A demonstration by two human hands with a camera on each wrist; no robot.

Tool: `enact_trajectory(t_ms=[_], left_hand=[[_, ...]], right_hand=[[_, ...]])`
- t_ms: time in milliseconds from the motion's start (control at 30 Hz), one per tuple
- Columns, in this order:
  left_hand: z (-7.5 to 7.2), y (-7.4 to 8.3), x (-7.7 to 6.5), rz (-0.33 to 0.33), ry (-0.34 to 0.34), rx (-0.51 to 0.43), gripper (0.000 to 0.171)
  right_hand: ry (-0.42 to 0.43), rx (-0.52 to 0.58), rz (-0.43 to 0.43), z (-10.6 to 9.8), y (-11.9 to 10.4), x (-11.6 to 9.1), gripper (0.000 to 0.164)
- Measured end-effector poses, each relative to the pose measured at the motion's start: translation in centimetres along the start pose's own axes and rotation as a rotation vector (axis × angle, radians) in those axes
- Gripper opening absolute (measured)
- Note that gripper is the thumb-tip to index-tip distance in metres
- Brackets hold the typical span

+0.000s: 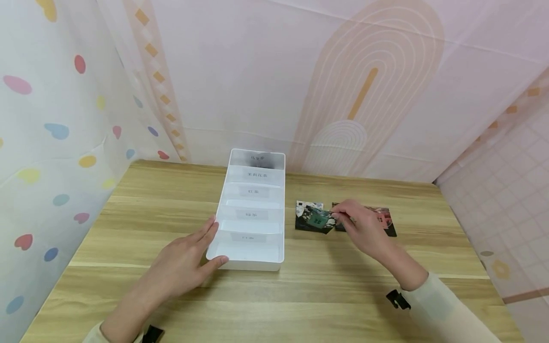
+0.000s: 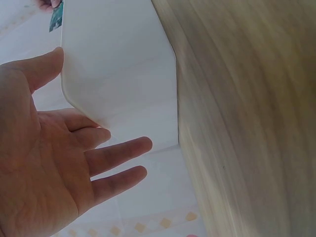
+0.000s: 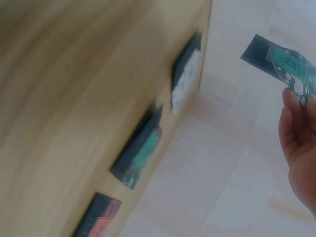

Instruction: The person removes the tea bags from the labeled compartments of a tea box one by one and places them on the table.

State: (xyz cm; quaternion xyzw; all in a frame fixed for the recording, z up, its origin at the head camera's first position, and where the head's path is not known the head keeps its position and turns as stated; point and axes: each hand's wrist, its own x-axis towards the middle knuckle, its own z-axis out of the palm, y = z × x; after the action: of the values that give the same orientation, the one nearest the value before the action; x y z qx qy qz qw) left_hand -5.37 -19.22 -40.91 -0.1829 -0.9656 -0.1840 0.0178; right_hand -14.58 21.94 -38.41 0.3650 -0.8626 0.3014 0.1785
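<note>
My right hand [image 1: 364,228] pinches a flat tea packet [image 3: 286,61] by one edge, between thumb and fingers. That packet is dark with white flowers and a green label, and it is raised above the table. Beneath it lies a white-patterned packet [image 1: 303,204], partly covered in the head view. Another green-labelled packet [image 3: 143,150] and a red-labelled packet [image 1: 381,219] lie by the right hand, which hides part of them. My left hand [image 1: 184,262] rests at the near-left corner of a white divided box [image 1: 250,266], thumb at the front rim and fairly straight fingers along the side.
The box's compartments run front to back, with printed Chinese labels on the dividers [image 1: 250,215]. The wood-grain table [image 1: 300,305] meets a patterned curtain [image 1: 240,95] behind, with more curtain on both sides. Black straps hang at both wrists.
</note>
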Motion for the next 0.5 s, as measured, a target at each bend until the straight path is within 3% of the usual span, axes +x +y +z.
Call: enact_trajectory(t_ms=[500], left_hand=[[0.0,0.0,0.0,-0.001,-0.009,-0.012,0.082]], right_hand=[[-0.088,0.114,0.024,1.1,0.0,-2.3,0.022]])
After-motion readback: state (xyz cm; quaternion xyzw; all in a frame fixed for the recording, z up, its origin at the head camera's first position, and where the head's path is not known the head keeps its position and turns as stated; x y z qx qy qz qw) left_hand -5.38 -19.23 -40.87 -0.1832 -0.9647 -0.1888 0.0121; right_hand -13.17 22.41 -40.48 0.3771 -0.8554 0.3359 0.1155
